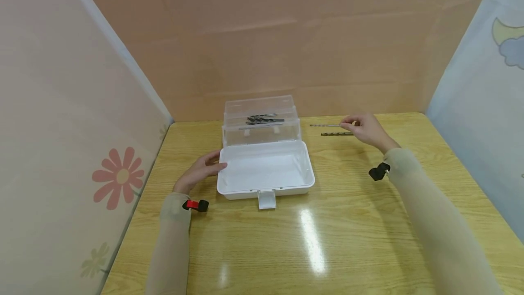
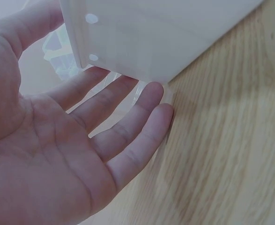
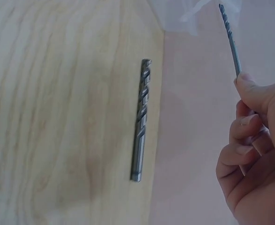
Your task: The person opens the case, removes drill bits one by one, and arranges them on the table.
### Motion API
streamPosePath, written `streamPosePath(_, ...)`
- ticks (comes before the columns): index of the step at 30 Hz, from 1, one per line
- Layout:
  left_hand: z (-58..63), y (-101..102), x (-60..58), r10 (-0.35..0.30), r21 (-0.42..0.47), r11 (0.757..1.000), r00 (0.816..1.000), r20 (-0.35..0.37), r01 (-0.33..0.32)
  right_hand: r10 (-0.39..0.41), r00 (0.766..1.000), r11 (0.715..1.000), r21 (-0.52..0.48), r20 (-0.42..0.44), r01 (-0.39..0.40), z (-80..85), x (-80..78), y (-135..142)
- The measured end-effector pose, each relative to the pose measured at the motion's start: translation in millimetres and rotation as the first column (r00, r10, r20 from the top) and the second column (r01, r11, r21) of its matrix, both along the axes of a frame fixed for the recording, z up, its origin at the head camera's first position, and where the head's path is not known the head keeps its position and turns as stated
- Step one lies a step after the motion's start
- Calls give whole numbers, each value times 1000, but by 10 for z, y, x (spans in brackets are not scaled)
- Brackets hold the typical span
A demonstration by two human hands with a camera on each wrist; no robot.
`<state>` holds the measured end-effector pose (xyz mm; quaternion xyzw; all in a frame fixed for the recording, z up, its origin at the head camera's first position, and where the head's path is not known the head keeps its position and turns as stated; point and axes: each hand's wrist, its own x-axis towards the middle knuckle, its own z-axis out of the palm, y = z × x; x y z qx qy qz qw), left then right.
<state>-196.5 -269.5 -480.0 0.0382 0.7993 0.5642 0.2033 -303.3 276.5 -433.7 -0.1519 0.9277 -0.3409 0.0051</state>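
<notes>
A white plastic storage box (image 1: 266, 172) stands with its clear lid section (image 1: 235, 136) raised at the back. Several drill bits (image 1: 264, 120) lie in that clear section. At the box's left end my left hand (image 1: 200, 170) holds the wall, thumb over the rim and fingers along the outside. My right hand (image 1: 368, 130) pinches a thin drill bit (image 3: 230, 35) between thumb and fingers, its fluted tip pointing left toward the lid. Just below this hand, a thicker drill bit (image 3: 141, 122) lies on the table, partly hidden by the hand in the head view.
The wooden table (image 1: 254, 245) meets a tan back wall (image 1: 262, 58) behind the box. Patterned side panels (image 1: 53, 104) stand at left and right. A latch flap (image 1: 267, 200) hangs from the box's front.
</notes>
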Motion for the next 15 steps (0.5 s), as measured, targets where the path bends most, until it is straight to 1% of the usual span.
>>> streamPosePath(3, -18, -12, -2, -6, 4, 1000, 1000, -6, 6, 11, 1000, 999, 30, -7, -11, -78, -9, 73)
streamPosePath(7, -40, -28, -7, -17, 13, 1000, 1000, -16, 17, 28, 1000, 997, 70, 13, -29, -173, -11, 177)
streamPosePath(10, -44, -30, -7, -16, 17, 1000, 1000, -16, 16, 27, 999, 997, 76, 35, -30, -238, -10, 246)
streamPosePath(15, -41, -16, 3, -2, 7, 1000, 1000, -4, 2, 27, 999, 994, 110, 32, -30, -353, -38, 342)
